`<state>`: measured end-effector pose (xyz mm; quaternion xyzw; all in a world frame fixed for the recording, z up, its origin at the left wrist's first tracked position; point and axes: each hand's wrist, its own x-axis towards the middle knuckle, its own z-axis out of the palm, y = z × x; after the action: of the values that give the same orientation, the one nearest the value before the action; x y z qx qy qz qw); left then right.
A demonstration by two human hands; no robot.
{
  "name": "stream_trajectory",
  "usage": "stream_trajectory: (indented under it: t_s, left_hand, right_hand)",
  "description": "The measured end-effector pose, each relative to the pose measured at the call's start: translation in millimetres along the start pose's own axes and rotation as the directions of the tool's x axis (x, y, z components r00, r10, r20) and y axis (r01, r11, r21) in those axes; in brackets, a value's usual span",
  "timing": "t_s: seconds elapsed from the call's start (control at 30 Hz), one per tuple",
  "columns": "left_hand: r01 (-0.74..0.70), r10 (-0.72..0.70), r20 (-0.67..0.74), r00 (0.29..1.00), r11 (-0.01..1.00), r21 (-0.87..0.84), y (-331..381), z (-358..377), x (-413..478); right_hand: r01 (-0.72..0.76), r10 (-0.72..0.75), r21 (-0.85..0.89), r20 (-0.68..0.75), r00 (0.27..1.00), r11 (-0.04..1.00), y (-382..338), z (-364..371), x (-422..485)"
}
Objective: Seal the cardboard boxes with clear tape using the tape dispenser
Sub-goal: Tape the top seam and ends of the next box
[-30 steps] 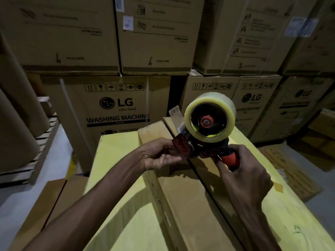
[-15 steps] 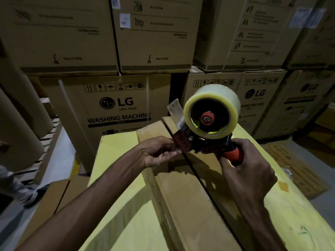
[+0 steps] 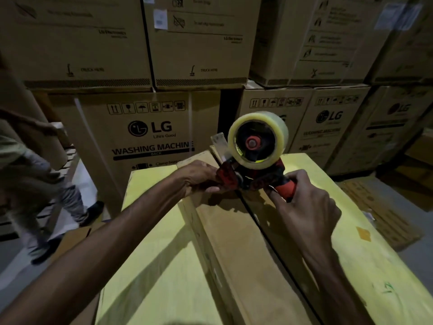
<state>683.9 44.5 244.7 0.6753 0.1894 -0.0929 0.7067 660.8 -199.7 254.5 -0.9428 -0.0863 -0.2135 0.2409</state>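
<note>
Red tape dispenser [image 3: 260,181] with its clear tape roll is held over the brown cardboard box [image 3: 234,249] seam; the right hand [image 3: 304,207] grips its handle and the left hand [image 3: 199,178] pinches its front.

Warehouse stacked with appliance cartons [image 3: 150,127]
Big cardboard cartons printed "LG Washing Machine" are standing in stacked rows across the whole background, and a wooden pallet [image 3: 70,154] is lying on the bare grey floor [image 3: 16,268].

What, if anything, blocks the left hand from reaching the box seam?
Probably yes: the left hand grips the front of the tape dispenser, right beside the seam, which lies uncovered.
</note>
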Motion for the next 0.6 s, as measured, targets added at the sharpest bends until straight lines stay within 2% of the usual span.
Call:
stream_trajectory:
  t_s: [0.13,0.27,0.37,0.43,0.53,0.6]
  left_hand:
    - [-0.046,0.053,-0.053,0.997,0.991,0.129,-1,-6,13]
    - [-0.073,0.092,-0.08,0.993,0.973,0.218,2,-24,36]
    - [-0.161,0.169,0.01,0.986,0.914,0.373,8,-39,52]
    - [-0.303,0.288,0.105,0.952,0.826,0.475,17,-45,58]
    - [-0.475,0.383,0.281,0.88,0.717,0.511,30,-54,68]
    - [-0.481,0.366,0.316,0.876,0.721,0.499,35,-60,76]
  right_hand:
    - [-0.012,0.014,-0.012,0.138,0.99,1.0,-3,7,3]
    - [0.017,-0.104,0.194,0.445,0.89,0.981,-3,8,5]
    - [0.086,-0.189,0.248,0.427,0.884,0.965,-7,13,4]
    - [0.104,-0.198,0.252,0.384,0.902,0.962,-10,21,5]
    - [0.081,-0.18,0.288,0.336,0.925,0.954,-11,32,9]
    - [0.047,-0.161,0.348,0.307,0.938,0.936,-11,40,12]
